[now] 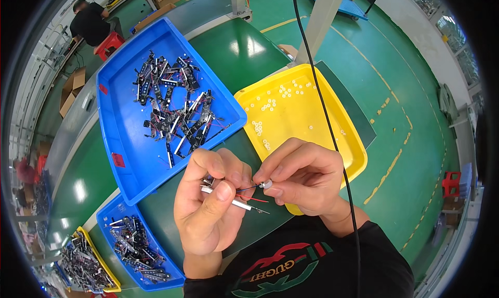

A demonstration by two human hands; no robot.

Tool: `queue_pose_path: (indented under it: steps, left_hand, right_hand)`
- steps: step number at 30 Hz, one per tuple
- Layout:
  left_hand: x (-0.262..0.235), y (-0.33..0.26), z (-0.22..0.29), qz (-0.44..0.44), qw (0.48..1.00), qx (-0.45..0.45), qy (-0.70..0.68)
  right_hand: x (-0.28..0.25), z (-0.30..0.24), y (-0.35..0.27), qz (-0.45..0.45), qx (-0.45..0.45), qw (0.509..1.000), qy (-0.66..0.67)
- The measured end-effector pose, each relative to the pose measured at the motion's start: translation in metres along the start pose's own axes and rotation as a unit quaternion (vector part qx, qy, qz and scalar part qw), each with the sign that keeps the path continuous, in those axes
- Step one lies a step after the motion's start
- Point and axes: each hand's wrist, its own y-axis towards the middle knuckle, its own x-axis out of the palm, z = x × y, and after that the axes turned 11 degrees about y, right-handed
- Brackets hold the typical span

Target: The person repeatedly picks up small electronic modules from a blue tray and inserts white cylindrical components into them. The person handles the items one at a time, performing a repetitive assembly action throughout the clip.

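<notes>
My left hand (pixel 200 215) is closed around a small electronic assembly with a white-and-silver strip (pixel 241 204). A red wire (pixel 253 198) and a thin dark wire stick out of it to the right. With thumb and fingertips, my right hand (pixel 310 181) pinches a small white round piece (pixel 267 184) at the dark wire's end. Whether the wire passes through that piece I cannot tell. Just behind my right hand lies a yellow tray (pixel 291 124) with many loose white rings (pixel 258 126). Beyond my left hand, a large blue tray (pixel 117 126) holds a heap of similar black assemblies (pixel 174 105).
A smaller blue bin (pixel 179 281) and a yellow bin (pixel 115 286), both full of assemblies, stand at lower left. A black cable (pixel 325 111) hangs across the view in front of the yellow tray. Behind are a metal post (pixel 322 20), a blue cart (pixel 338 7) and a seated person (pixel 89 22).
</notes>
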Motion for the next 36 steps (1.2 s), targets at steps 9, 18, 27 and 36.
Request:
queue_pose_path:
  steps: [9, 18, 27, 36]
  left_hand:
    - [0.005, -0.002, -0.001, 0.018, 0.999, 0.015, 0.047]
    - [0.008, -0.005, -0.004, 0.014, 0.997, 0.022, 0.072]
    - [0.010, -0.006, -0.003, 0.018, 0.995, 0.019, 0.091]
    - [0.010, -0.009, -0.010, 0.005, 0.991, 0.015, 0.132]
  right_hand:
    - [-0.001, -0.007, 0.002, -0.049, 0.015, 0.995, -0.082]
    - [0.000, -0.005, -0.001, -0.045, 0.018, 0.999, -0.025]
    - [-0.003, -0.008, -0.002, -0.067, 0.052, 0.996, -0.020]
    - [-0.010, -0.001, -0.013, -0.044, 0.100, 0.994, -0.001]
